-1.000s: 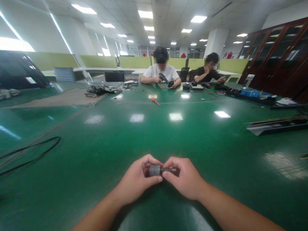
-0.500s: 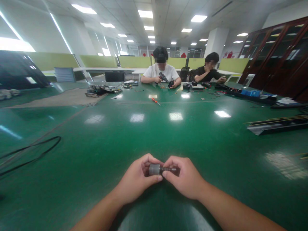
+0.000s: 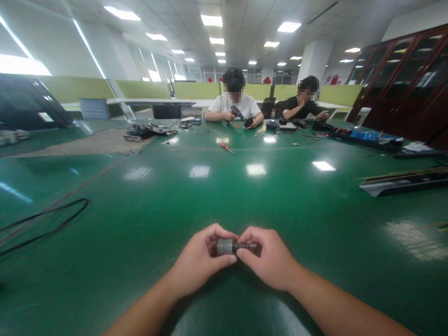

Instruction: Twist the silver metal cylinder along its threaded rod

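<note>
A small grey metal cylinder with a thin, dark stepped shaft [image 3: 224, 246] lies sideways between my hands, just above the green table [image 3: 224, 200]. My left hand [image 3: 198, 261] curls around its wide end, thumb below and fingers above. On the other side, my right hand [image 3: 271, 259] pinches the shaft near the cylinder between thumb and forefinger. The shaft's tip points right, toward my right palm. Whether shaft and cylinder are one piece or two, I cannot tell.
Across the table a person in white [image 3: 234, 105] holds a power drill [image 3: 238, 112]; another in black [image 3: 304, 105] sits beside. An orange screwdriver [image 3: 226, 147] lies mid-table. A black cable [image 3: 70, 217] loops at left, and a metal channel [image 3: 402, 183] lies at right.
</note>
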`<state>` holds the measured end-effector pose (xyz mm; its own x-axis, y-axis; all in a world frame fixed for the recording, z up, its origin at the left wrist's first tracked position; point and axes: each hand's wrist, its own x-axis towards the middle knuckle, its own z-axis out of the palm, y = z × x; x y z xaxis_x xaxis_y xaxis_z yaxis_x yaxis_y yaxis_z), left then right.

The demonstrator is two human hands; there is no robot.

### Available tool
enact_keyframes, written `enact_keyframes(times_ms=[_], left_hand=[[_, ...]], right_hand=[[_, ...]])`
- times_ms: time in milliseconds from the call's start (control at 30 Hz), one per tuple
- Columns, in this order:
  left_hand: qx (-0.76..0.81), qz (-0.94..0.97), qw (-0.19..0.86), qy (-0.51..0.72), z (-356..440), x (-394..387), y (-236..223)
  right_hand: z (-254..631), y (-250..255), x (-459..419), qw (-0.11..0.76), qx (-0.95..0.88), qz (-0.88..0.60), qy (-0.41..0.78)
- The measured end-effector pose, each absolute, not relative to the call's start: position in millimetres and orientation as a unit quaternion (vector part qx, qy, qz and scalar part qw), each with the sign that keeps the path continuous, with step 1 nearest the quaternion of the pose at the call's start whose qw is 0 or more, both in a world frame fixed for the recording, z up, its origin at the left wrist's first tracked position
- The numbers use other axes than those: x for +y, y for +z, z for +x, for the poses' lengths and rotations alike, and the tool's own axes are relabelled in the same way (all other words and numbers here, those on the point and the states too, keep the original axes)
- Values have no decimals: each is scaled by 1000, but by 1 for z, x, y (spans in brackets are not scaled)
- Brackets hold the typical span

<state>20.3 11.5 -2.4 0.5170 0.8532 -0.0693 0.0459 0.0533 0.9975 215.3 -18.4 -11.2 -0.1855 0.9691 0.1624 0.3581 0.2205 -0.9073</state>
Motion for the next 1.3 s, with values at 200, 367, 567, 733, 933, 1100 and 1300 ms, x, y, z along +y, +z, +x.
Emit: enact_keyframes(times_ms=[200, 367, 567, 733, 933, 1100, 1300], left_hand=[[372, 615, 617, 321, 19, 13, -3], [370, 608, 623, 325, 19, 13, -3], [369, 595, 631, 335, 19, 13, -3], [367, 590, 636, 337, 19, 14, -3], [375, 596, 625, 335, 18, 15, -4], [374, 591, 630, 337, 17, 15, -4], [370, 586, 634, 342, 17, 15, -4]], right_hand=[[215, -9, -18, 401, -675, -492, 377], [215, -9, -19, 401, -673, -495, 377], [216, -9, -19, 409, -671, -486, 383], [216, -9, -19, 410, -668, -481, 392], [215, -10, -20, 403, -662, -491, 398], [214, -11, -20, 407, -659, -489, 401], [215, -10, -20, 411, -654, -485, 411]])
